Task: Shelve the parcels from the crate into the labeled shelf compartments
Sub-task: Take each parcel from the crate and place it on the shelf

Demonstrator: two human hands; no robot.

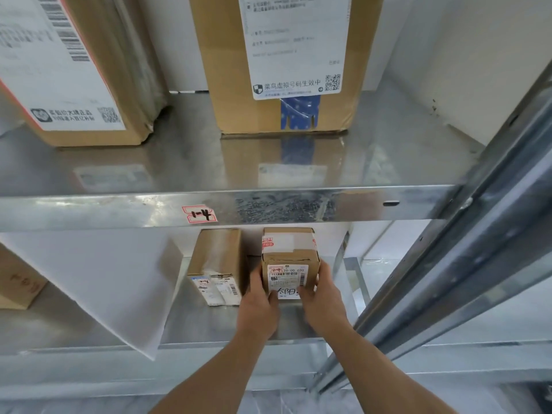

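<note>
On the upper shelf [179,171], two large cartons already stand in place: a carton with a white barcode label [77,70] at the far left and, right of it, a carton with blue tape [286,64] under its shipping label. A handwritten tag reading "1-4" [199,216] is stuck to this shelf's front edge.

Below, at the far left, a brown box corner [18,282] shows in the neighbouring bay, cut off from the rest by a white divider sheet [119,282]. Past the divider, on the lower shelf [209,327], a narrow taped parcel [216,265] marked "2-4" sits already shelved.

Just beside it on the right is the small parcel in hand [289,261], also marked "2-4" on its label. The left hand [259,306] presses its left face and the right hand [321,300] its right face, each grip closed on the box with thumbs on the front label. Its base seems to rest on the shelf, though the hands hide the bottom edge.

So this parcel looks nearly placed in the matching compartment; letting go remains. The crate is out of view, so how many parcels are left cannot be told. A steel upright [466,258] bounds the bay on the right.
</note>
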